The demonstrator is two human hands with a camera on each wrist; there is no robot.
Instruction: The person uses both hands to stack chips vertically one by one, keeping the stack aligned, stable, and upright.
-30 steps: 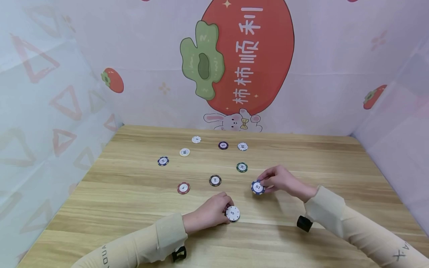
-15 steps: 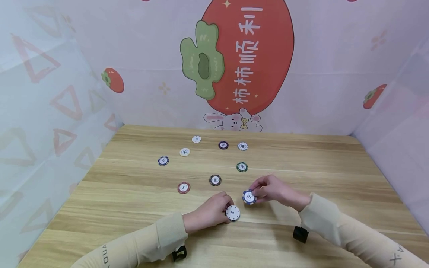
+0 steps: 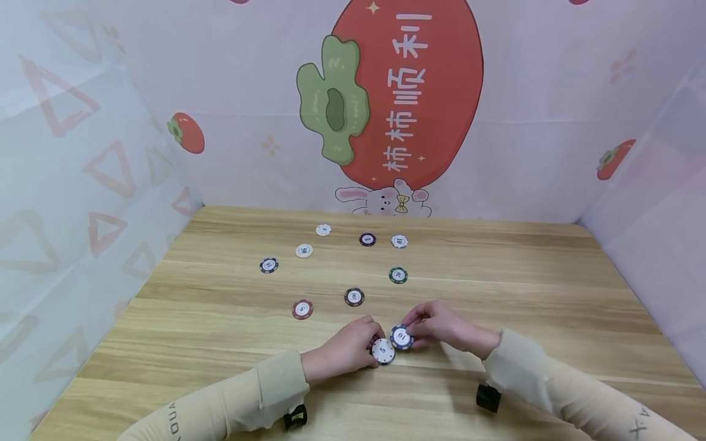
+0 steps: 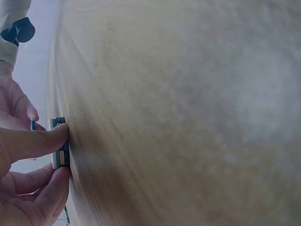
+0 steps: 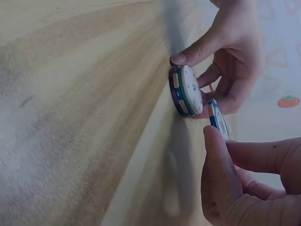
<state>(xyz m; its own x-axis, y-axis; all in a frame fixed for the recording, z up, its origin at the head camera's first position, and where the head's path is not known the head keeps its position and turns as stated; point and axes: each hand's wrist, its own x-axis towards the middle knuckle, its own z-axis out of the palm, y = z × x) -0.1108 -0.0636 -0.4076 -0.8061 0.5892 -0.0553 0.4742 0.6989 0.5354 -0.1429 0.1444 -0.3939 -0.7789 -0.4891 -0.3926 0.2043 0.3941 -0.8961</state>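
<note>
In the head view, my left hand (image 3: 347, 349) grips a short stack of chips (image 3: 383, 351) by its edge on the table; a white chip marked 5 is on top. The right wrist view shows the stack (image 5: 190, 92) as several layers, with blue and green edges under the white one. My right hand (image 3: 444, 327) pinches a blue and white chip (image 3: 401, 337) marked 10 between thumb and finger. That chip (image 5: 219, 120) is held tilted, above the table and close beside the stack, apart from it in the right wrist view.
Flat on the wooden table (image 3: 220, 343) lie several single chips: a red one (image 3: 302, 309), a black one (image 3: 354, 297), a green one (image 3: 398, 275), a blue one (image 3: 268, 265) and others farther back. A printed cloth (image 3: 248, 171) hangs behind the table.
My right hand has moved left and toward the near side with the blue chip, bringing it up to the stack. My left hand and the stack have stayed in place.
</note>
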